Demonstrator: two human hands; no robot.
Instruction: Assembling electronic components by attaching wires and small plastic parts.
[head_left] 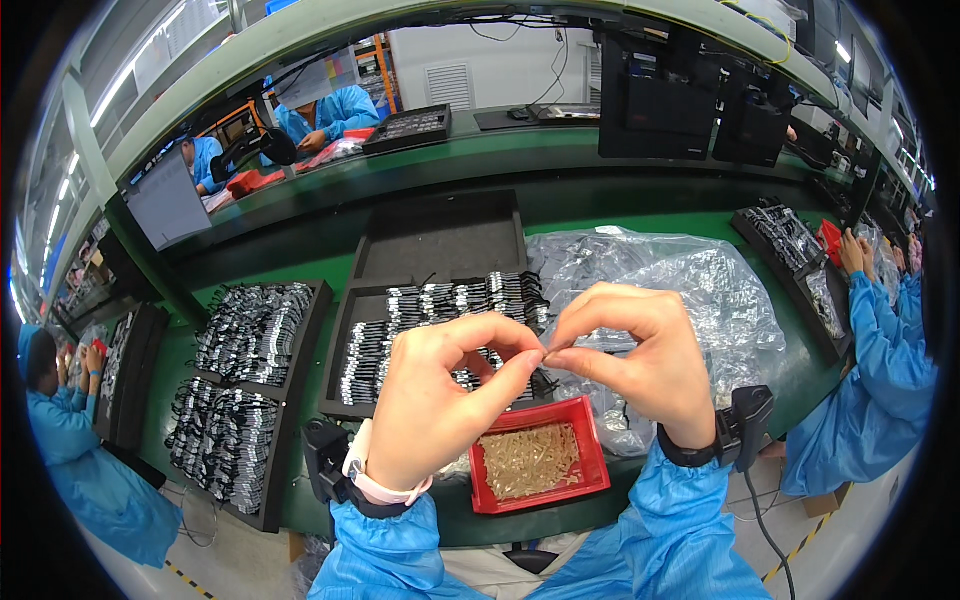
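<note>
My left hand [432,400] and my right hand [645,360] meet at their fingertips over the bench. Thumb and forefinger are pinched together on each. Whatever sits between the tips is too small to make out. Just below them stands a red plastic tray [594,458] holding many tiny clear-yellowish pieces [530,462]. Behind my left hand lies a black foam tray [338,405] with rows of small silver-and-black parts with short black leads [366,360]. My hands hide part of those rows. A crumpled clear plastic bag [700,300] spreads behind my right hand.
Black trays full of similar parts [250,335] stand at the left, and another black tray [785,245] is at the right. A bare black tray [440,245] lies farther back. Co-workers in blue sit at the left [90,450], right [870,390] and across the bench [345,108].
</note>
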